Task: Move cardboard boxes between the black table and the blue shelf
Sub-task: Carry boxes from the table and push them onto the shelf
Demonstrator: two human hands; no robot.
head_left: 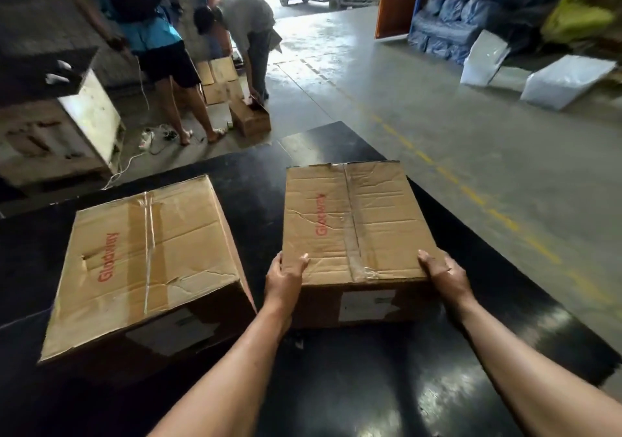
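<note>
Two taped cardboard boxes with red lettering stand on the black table (336, 386). The right box (356, 221) is held at its two near corners. My left hand (285, 278) grips the near left corner, thumb on the top face, fingers down the side. My right hand (444, 275) grips the near right corner the same way. The larger left box (144, 258) sits apart to the left, untouched, its top dented and torn. The blue shelf is not in view.
Two people bend over several cardboard boxes (249, 117) on the floor beyond the table's far edge. A pale wooden crate (67, 134) stands at the left. Concrete floor with a yellow dashed line (471, 194) runs along the right. White sacks (565, 80) lie at the far right.
</note>
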